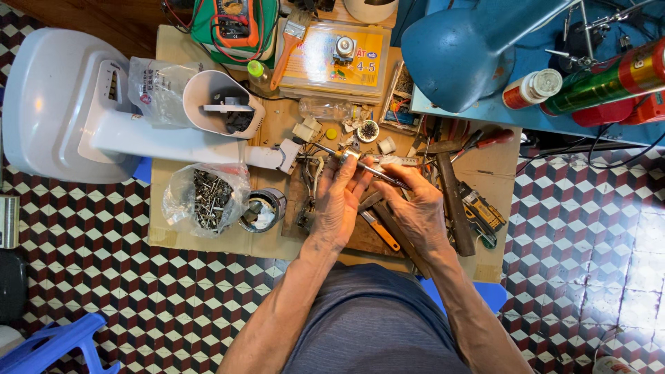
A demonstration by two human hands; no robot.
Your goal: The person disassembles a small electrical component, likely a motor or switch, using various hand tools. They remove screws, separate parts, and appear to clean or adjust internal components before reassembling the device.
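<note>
The left hand is curled nearly closed, its fingertips pinching a small silvery metal part at the far end of its reach, above the middle of a cluttered cardboard-covered work surface. The right hand is also closed, wrapped around the handle end of a thin grey metal screwdriver-like tool whose shaft slants far-left and meets the small metal part, so the two hands sit just beside each other. How the tool tip sits on the part is too small to tell.

To the left of the hands lies a white plastic fan base with a long neck, its broken end near the left fingertips. Nearer on the left, a clear plastic bag of dark screws and bolts rests beside a small round metal tin. Under the right hand lie an orange-handled cutter, a dark wooden-handled hammer and a yellow-and-black plier-like tool. At the far edge sit a clear plastic sorting box with a yellow label, an orange-handled paintbrush and a green-cased multimeter. At the far right a blue metal lamp shade hangs over a blue tray. The floor is tiled in a red, black and white cube pattern.
</note>
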